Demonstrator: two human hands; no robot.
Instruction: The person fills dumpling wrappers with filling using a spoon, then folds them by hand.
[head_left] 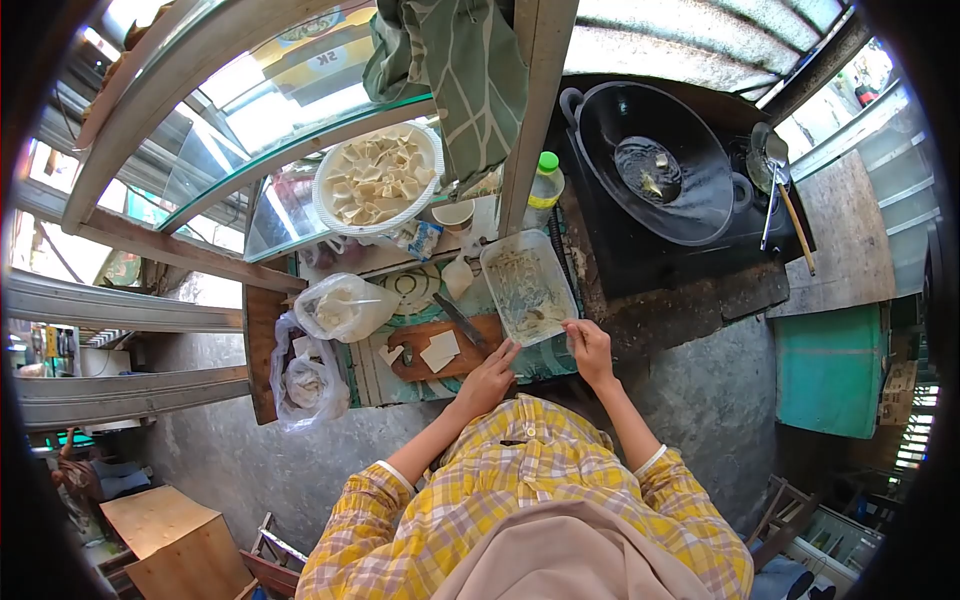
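Note:
A clear rectangular plastic container [527,286] with pale batter or scraps inside lies on the counter. My right hand [590,350] grips its near right corner. My left hand [488,378] rests at its near left corner, fingers touching the rim, beside a wooden cutting board [470,355]. On the board lie flat white squares [440,350] and a knife [460,322]. Whether the left hand grips the container or only touches it is unclear.
A black wok [655,165] with oil sits on the stove at right, a skimmer ladle [780,185] beside it. A white basket of cut pieces [378,180] rests on a glass case. Plastic bags [340,305] lie left, a green-capped bottle [545,185] behind.

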